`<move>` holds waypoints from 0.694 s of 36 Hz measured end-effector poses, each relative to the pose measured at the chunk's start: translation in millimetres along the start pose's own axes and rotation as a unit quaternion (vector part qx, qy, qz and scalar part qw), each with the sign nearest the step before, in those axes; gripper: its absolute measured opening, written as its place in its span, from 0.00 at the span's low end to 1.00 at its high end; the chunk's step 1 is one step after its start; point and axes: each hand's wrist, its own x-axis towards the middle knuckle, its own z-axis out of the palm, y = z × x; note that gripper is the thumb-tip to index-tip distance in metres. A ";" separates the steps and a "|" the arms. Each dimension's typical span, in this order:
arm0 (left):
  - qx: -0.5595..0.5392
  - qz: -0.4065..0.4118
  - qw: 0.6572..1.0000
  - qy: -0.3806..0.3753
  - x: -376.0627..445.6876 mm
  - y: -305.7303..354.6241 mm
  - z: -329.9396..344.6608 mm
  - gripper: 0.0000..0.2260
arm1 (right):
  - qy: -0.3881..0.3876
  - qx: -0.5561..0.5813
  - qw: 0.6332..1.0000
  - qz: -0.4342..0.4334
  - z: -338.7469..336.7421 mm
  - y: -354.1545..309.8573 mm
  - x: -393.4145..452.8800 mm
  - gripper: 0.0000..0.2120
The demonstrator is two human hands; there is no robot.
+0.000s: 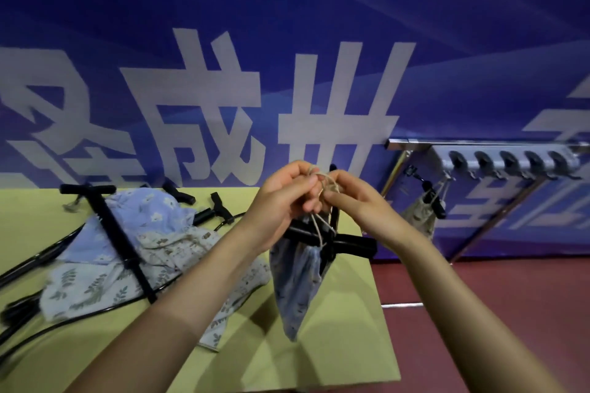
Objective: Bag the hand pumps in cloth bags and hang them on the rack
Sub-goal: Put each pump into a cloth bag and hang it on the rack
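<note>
The bag hangs in the air in front of me, over the near right end of the table, with a pump inside it; the pump's black handle pokes out sideways at the gathered mouth. The cord runs up from that mouth into my fingers.

I judge I'm at the closing step: cinching or tying the drawstring so this bag can go up. My left hand is curled tight, pinching the cord near the top, and my right hand is curled too, its fingertips nipping the cord loop just beside the left. The two hands touch at the knuckles. Whether a knot is formed yet, I cannot tell; the strands are too fine.

Next, I think, I need a free loop wide enough for a hook, then a carry to the right to the rack on the wall, where one filled bag already hangs from the leftmost hook.

On the table to my left lie more pumps and loose cloth bags, tangled with hoses, so more remain to do.
</note>
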 end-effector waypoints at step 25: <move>0.133 -0.094 0.979 -0.120 137.3 -107.5 130.1 0.12 | 0.168 0.045 0.985 0.020 -207.2 67.6 -55.8 0.11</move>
